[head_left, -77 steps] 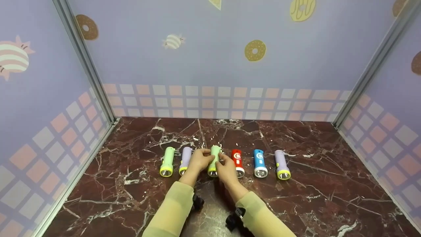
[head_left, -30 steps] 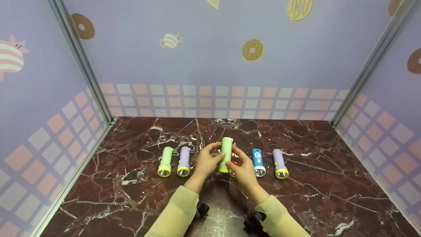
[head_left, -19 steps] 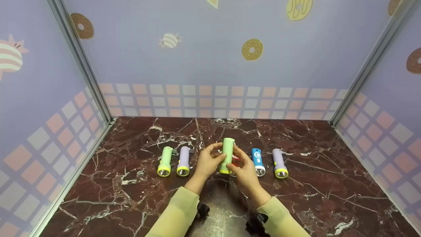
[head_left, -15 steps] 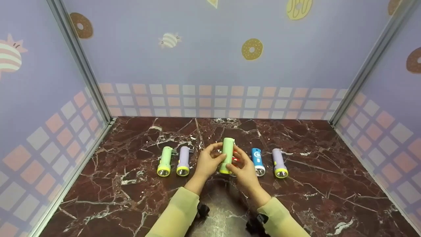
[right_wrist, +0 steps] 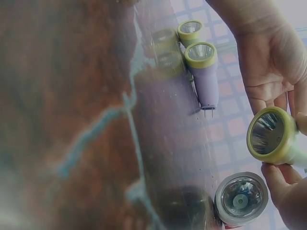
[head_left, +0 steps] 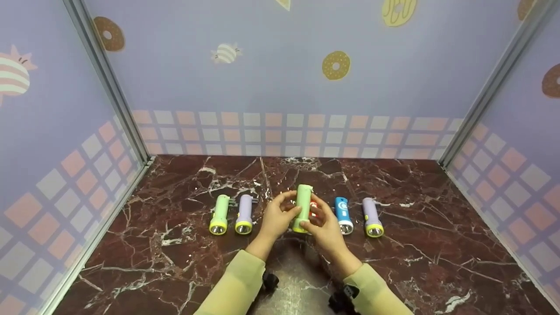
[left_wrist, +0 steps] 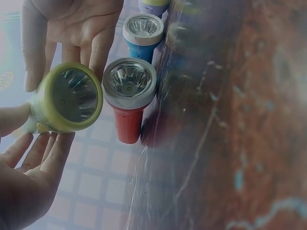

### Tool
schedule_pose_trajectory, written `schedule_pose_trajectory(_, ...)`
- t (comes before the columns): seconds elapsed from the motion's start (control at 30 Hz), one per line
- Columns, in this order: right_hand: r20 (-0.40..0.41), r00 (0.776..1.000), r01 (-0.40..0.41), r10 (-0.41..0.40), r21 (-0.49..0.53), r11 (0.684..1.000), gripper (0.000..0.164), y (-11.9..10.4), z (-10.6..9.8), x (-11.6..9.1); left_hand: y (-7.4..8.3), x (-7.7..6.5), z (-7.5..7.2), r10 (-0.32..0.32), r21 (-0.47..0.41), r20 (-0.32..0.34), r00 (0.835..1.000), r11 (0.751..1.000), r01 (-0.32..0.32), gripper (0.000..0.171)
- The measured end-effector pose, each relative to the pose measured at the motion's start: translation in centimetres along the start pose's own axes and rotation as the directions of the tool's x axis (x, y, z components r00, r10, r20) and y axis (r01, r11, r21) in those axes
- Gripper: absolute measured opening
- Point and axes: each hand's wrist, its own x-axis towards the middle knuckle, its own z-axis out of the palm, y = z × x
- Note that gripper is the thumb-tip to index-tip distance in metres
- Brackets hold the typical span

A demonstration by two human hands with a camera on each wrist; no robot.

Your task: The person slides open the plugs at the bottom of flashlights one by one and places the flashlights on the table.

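Observation:
Between my two hands a light green flashlight (head_left: 303,203) with a yellow-rimmed head is held up off the table, tail upward and slightly tilted. My left hand (head_left: 276,218) pinches its left side with thumb and fingers. From the right, my right hand (head_left: 328,227) pinches it low, near the head. Behind them stands a red flashlight (head_left: 314,209), partly hidden in the head view; its white-rimmed lens shows in the left wrist view. The held flashlight's clear lens (left_wrist: 76,96) faces that camera, and no glow can be made out.
To the left lie another green flashlight (head_left: 220,214) and a purple flashlight (head_left: 245,214). On the right are a blue flashlight (head_left: 342,214) and a second purple flashlight (head_left: 372,216). All rest on a dark red marbled table (head_left: 175,262), with patterned walls (head_left: 280,87) around it.
Both hands have raised the green flashlight from its place in the row and shifted it right, before the red one. Over the last half second it has dipped very slightly.

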Motion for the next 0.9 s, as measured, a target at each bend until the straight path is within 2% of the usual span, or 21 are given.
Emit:
schedule_pose_trajectory(0.1, 0.001, 1.0, -0.002, 0.002, -0.004, 1.0, 0.079, 0.1, 0.0, 0.0, -1.5, 0.4, 0.2, -0.006, 0.015, -0.007, 1.0, 1.0, 0.006, 0.043)
schedule_pose_trajectory(0.2, 0.007, 1.0, -0.002, 0.002, -0.001, 1.0, 0.08, 0.0, -0.1, 0.0, -2.1, 0.5, 0.2, -0.003, 0.009, -0.01, 1.0, 1.0, 0.003, 0.044)
schedule_pose_trajectory(0.5, 0.004, 1.0, -0.009, 0.009, 0.018, 1.0, 0.08, -0.1, -0.1, 0.0, -1.7, 0.4, 0.1, 0.022, -0.029, 0.007, 1.0, 0.999, -0.022, 0.044)
schedule_pose_trajectory(0.7, 0.0, 1.0, -0.015, 0.015, 0.02, 1.0, 0.079, 0.0, -0.1, -0.1, -2.0, 0.3, 0.2, 0.026, -0.032, 0.012, 1.0, 0.999, -0.025, 0.045)
schedule_pose_trajectory(0.9, 0.0, 1.0, -0.016, 0.016, 0.008, 1.0, 0.079, -0.1, -0.1, -0.2, -2.0, 0.3, 0.0, 0.001, -0.024, 0.017, 1.0, 1.0, 0.0, 0.043)
